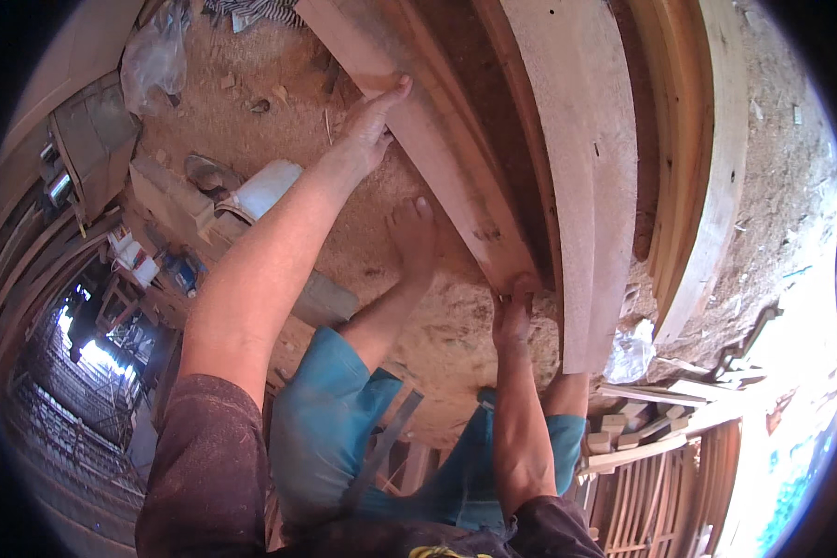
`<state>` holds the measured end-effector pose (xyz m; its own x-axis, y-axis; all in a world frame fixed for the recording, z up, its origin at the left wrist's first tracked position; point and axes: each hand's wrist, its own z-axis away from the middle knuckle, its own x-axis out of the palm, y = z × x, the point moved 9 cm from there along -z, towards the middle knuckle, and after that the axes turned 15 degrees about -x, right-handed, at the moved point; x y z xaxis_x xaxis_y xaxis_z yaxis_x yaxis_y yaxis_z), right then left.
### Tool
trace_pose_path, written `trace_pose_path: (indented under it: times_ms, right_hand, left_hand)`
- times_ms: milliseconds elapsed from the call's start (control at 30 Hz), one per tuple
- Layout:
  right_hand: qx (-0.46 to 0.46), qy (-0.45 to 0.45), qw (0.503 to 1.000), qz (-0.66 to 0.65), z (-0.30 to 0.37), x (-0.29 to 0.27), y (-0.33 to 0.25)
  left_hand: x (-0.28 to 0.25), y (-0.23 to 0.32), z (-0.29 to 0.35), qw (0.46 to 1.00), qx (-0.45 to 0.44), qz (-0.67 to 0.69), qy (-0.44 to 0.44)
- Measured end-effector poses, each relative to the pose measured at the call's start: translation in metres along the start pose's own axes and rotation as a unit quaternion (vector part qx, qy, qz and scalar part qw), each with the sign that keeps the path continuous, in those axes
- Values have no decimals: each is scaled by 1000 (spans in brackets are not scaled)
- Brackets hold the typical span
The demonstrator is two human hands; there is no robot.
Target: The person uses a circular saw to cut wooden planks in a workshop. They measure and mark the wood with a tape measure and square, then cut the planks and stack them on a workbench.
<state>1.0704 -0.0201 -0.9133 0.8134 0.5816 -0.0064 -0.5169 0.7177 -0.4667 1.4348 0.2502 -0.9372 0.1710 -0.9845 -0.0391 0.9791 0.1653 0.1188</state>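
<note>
A long wooden plank (451, 181) slants from the top of the view down to the middle, above the dusty ground. My left hand (370, 130) is closed on its left edge near the far part, thumb lying on the upper face; the other fingers are partly hidden beneath. At the near end, my right hand (513, 316) grips the plank from below and around its corner. Just right of it lies a wide pale board (581, 186), with a darker wooden strip (521, 102) between the two.
Several stacked boards (707, 167) lie farther right. A clear plastic bag (631, 352) rests by the pale board's near end, near cut wood blocks (623, 423). On the left are a white container (268, 189) and another plastic bag (153, 65). My bare foot (413, 232) is under the plank's left side.
</note>
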Motion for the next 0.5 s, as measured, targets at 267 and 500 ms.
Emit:
trace_pose_path:
  times_ms: [267, 500]
  right_hand:
    - [-29, -49, 995, 85, 1, 13, -17]
    - [-60, -57, 942, 325, 0, 2, -33]
  left_hand:
    - [17, 12, 16, 993, 89, -82, -5]
    - [32, -13, 30, 995, -12, -102, -5]
